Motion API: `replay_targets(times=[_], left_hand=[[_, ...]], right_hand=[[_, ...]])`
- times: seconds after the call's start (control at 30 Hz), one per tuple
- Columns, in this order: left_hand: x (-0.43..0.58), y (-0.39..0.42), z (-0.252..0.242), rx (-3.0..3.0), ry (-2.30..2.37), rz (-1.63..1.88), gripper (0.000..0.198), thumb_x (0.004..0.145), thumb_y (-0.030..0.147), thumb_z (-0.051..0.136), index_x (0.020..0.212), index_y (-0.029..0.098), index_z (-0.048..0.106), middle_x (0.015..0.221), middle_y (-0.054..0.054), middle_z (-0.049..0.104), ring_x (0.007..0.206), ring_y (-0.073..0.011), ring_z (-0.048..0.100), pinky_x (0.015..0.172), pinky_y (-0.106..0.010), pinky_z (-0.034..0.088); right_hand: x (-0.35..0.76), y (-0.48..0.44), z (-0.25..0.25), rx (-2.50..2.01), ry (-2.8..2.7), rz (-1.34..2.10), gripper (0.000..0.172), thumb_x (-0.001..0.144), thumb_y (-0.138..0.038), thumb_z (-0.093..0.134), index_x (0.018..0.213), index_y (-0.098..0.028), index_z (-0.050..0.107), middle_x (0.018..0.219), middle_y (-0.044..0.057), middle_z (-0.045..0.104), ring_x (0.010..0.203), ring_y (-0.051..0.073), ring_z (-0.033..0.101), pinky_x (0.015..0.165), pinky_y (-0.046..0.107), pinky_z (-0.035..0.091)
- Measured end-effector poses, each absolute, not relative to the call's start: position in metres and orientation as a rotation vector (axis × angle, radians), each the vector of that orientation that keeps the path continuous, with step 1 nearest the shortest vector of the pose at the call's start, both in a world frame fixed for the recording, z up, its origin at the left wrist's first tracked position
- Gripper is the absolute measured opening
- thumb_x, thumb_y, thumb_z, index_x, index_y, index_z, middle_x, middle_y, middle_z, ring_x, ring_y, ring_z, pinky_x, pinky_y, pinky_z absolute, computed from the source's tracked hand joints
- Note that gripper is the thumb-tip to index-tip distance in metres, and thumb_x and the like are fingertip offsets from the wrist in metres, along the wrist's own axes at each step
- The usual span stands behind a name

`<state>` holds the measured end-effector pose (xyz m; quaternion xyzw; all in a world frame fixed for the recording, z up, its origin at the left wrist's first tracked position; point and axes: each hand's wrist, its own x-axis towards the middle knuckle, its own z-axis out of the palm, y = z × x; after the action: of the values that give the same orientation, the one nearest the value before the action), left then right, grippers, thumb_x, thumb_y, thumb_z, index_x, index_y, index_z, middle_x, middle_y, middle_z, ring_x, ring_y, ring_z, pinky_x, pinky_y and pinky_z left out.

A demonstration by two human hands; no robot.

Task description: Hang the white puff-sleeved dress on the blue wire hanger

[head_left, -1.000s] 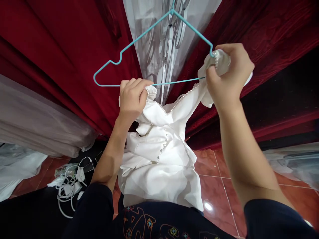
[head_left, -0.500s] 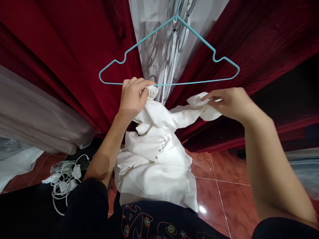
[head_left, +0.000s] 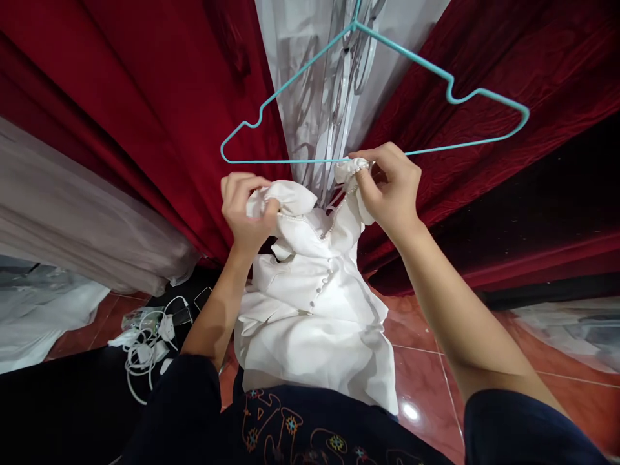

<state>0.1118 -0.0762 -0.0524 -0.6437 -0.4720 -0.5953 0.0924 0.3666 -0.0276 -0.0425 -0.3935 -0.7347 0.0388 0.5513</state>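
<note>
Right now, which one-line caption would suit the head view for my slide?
Left hand and right hand grip the shoulders of a white pearl-trimmed dress below a turquoise wire hanger.

One teal hanger (head_left: 290, 161), one white dress (head_left: 314, 310), two red curtains (head_left: 145, 97), and two hands: left hand (head_left: 245, 210), right hand (head_left: 390, 190).

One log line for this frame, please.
left hand: grips dress shoulder | right hand: grips other shoulder by hanger bar | dress: hangs from both hands | floor: cables
</note>
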Motion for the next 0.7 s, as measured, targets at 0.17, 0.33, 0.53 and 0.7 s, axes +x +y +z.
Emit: replay_targets(times=[0.17, 0.33, 0.53, 0.7], left_hand=[[0.058, -0.055, -0.062, -1.726, -1.938, -2.122, 0.024, 0.078, 0.003, 0.057, 0.088, 0.023, 0.048, 0.062, 0.008, 0.044, 0.055, -0.0084, 0.042, 0.053, -0.024, 0.037], [0.027, 0.0, -0.009, -1.505, -1.801, -2.135, 0.037, 0.08, -0.009, 0.069, 0.073, 0.017, 0.043, 0.06, 0.01, 0.038, 0.052, -0.0009, 0.039, 0.053, -0.019, 0.031], [0.066, -0.023, 0.019, -1.93, -1.589, -1.936, 0.018, 0.104, 0.041, 0.066, 0.105, 0.024, 0.062, 0.093, 0.0, 0.064, 0.11, -0.0209, 0.068, 0.08, -0.035, 0.057], [0.093, -0.033, 0.023, -2.318, -1.394, -1.649, 0.025, 0.11, 0.052, 0.057, 0.119, 0.028, 0.059, 0.106, -0.001, 0.064, 0.133, -0.0173, 0.053, 0.104, -0.04, 0.052]], right_hand=[[0.369, -0.027, -0.04, -0.986, -1.746, 0.089, 0.023, 0.098, -0.032, 0.054, 0.107, -0.027, 0.074, 0.094, 0.005, 0.069, 0.086, 0.021, 0.067, 0.084, 0.041, 0.061], [0.37, -0.03, -0.039, -1.01, -1.753, 0.064, 0.026, 0.092, -0.025, 0.054, 0.107, -0.027, 0.075, 0.093, 0.005, 0.07, 0.085, 0.021, 0.066, 0.083, 0.042, 0.061], [0.368, -0.031, -0.04, -0.996, -1.734, 0.109, 0.027, 0.092, -0.024, 0.054, 0.107, -0.027, 0.076, 0.094, 0.005, 0.07, 0.083, 0.02, 0.065, 0.08, 0.04, 0.059], [0.366, -0.031, -0.039, -0.982, -1.704, 0.089, 0.02, 0.091, -0.026, 0.056, 0.098, -0.024, 0.074, 0.09, 0.005, 0.069, 0.08, 0.018, 0.064, 0.078, 0.036, 0.058]])
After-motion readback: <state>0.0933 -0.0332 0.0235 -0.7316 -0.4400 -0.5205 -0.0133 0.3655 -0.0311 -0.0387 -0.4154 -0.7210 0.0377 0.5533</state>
